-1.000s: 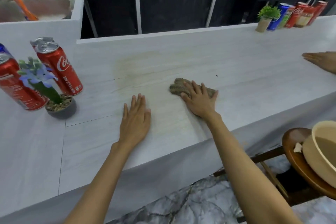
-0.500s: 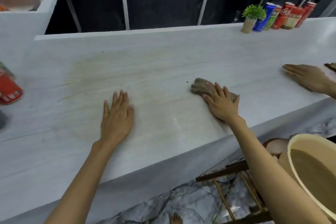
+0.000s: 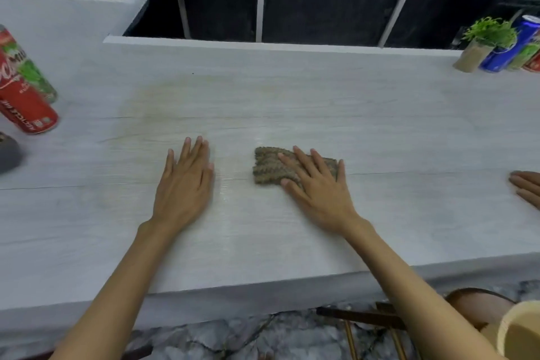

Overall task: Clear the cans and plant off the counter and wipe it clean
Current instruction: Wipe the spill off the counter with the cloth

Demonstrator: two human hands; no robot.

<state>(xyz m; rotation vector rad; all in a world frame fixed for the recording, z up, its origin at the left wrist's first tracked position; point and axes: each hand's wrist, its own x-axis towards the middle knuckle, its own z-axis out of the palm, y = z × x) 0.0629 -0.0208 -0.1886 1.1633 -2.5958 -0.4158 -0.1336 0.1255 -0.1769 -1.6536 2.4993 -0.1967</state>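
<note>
Cans (image 3: 26, 102): 2 at 9 o'clock on the counter (image 3: 336, 90), red in front, green behind; likely light and smooth, so take each round the middle.
Dark pot (image 3: 8, 152): at 8 o'clock, cut by the frame; its top is hidden.
Left hand (image 3: 184, 187): flat on the counter, fingers straight, holds nothing.
Cloth (image 3: 270, 166): at 3 o'clock of the left hand, near; soft rough knit, probably limp, so better pressed from above than pinched.
Right hand (image 3: 318, 193): flat, fingers spread, presses on the cloth.
Green plant (image 3: 485, 38): far at 2 o'clock, beside a blue can (image 3: 508, 47).
</note>
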